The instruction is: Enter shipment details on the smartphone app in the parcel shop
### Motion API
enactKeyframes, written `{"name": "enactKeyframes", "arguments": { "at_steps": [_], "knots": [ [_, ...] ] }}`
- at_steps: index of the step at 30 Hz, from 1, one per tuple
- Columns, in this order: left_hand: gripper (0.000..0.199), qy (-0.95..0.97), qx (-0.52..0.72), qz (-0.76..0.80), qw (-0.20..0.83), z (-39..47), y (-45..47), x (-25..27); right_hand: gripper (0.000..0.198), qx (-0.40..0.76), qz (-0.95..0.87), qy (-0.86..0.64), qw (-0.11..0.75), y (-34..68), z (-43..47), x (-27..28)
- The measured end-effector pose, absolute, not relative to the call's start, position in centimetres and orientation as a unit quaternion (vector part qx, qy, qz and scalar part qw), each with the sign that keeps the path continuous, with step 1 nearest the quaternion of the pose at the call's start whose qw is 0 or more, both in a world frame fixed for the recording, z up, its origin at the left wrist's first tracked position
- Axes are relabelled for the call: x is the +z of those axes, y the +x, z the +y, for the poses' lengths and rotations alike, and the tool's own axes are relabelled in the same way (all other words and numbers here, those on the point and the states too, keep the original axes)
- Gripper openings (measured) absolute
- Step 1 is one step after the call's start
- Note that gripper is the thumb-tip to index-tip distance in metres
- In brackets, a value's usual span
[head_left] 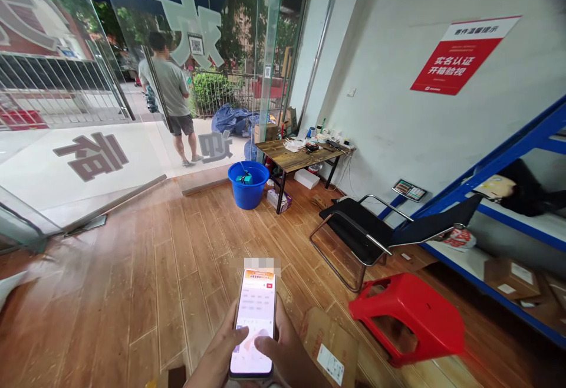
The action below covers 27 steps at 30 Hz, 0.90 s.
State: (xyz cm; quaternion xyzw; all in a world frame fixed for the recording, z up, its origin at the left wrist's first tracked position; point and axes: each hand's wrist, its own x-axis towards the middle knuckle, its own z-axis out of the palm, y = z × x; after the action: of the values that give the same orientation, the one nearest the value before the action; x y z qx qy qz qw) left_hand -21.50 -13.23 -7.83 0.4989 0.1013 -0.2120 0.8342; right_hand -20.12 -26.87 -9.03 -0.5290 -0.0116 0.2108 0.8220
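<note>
A lit smartphone (253,347) is held upright between my two hands at the bottom centre. Round its left edge wraps my left hand (223,341), with the thumb over the lower part of the screen. On the opposite edge my right hand (286,349) grips it the same way, its thumb also over the screen. The fingers behind the phone are hidden. An orange banner and a red button show near the top of the display; its smaller text is too blurred to read.
A red plastic stool (424,311) and a black chair (354,229) stand to the right, beside blue shelving (508,229). A cardboard box (318,329) lies near my right hand. Ahead are a blue bucket (248,196), a wooden table (287,158), and a person (172,87) beyond the glass door.
</note>
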Motion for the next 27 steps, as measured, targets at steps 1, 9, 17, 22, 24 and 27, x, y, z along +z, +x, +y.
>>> {"name": "enactKeyframes", "arguments": {
  "at_steps": [1, 9, 17, 22, 24, 27],
  "knots": [
    [0.063, 0.506, -0.212, 0.108, 0.829, -13.3, -21.5, -8.0, 0.061, 0.219, -0.009, -0.513, 0.830, -20.1, -26.9, -9.1],
    [0.073, 0.405, -0.245, 0.072, 0.878, -12.8, -21.6, -8.8, 0.050, 0.212, -0.012, -0.497, 0.842, -20.5, -26.9, -8.7],
    [0.103, 0.423, -0.278, 0.103, 0.856, -13.1, -21.7, -6.5, 0.049, 0.190, 0.052, -0.463, 0.865, -19.6, -26.4, -8.7],
    [0.095, 0.402, -0.286, 0.093, 0.865, -13.0, -21.8, -6.7, 0.044, 0.112, 0.140, -0.505, 0.844, -18.2, -25.9, -8.5],
    [0.093, 0.390, -0.285, 0.085, 0.872, -13.0, -21.8, -7.0, 0.046, 0.111, 0.141, -0.507, 0.843, -18.0, -25.8, -8.5],
    [0.094, 0.363, -0.282, 0.084, 0.884, -12.9, -21.9, -7.1, 0.048, 0.095, 0.159, -0.511, 0.839, -18.3, -25.8, -9.1]
  ]
}}
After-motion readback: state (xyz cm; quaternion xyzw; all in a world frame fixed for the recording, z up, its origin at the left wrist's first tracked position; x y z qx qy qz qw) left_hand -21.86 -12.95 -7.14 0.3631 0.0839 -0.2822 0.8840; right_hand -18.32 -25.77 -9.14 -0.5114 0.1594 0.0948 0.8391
